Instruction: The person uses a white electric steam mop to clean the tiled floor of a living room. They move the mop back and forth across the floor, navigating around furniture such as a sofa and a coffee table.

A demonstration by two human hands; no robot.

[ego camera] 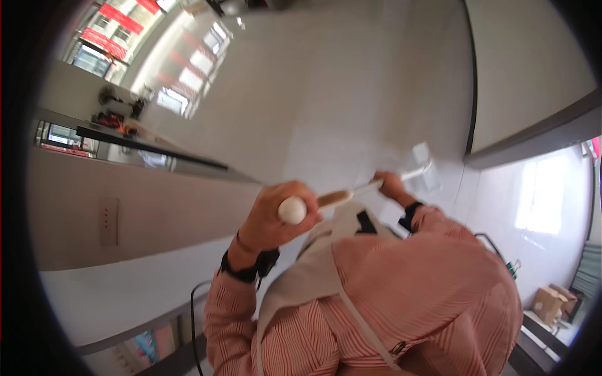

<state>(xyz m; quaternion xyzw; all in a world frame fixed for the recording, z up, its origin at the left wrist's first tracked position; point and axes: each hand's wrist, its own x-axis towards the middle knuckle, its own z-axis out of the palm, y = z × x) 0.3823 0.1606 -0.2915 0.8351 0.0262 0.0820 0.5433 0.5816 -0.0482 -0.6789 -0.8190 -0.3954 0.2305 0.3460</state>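
My left hand is wrapped around the upper end of a long pole, whose rounded white knob points up at me. Below it, a tan section of the pole runs into a thinner white shaft. My right hand grips that shaft lower down, towards the right. At the far end, a pale flat head, blurred and partly see-through, is over the light floor; it looks like a mop, but its exact kind is unclear. Black bands circle both wrists.
A wall with a panel bearing red marks stands at left, near a dark ledge. A fan is farther off. At right are a pale wall, an opening and a cardboard box. A black cable hangs by my left arm.
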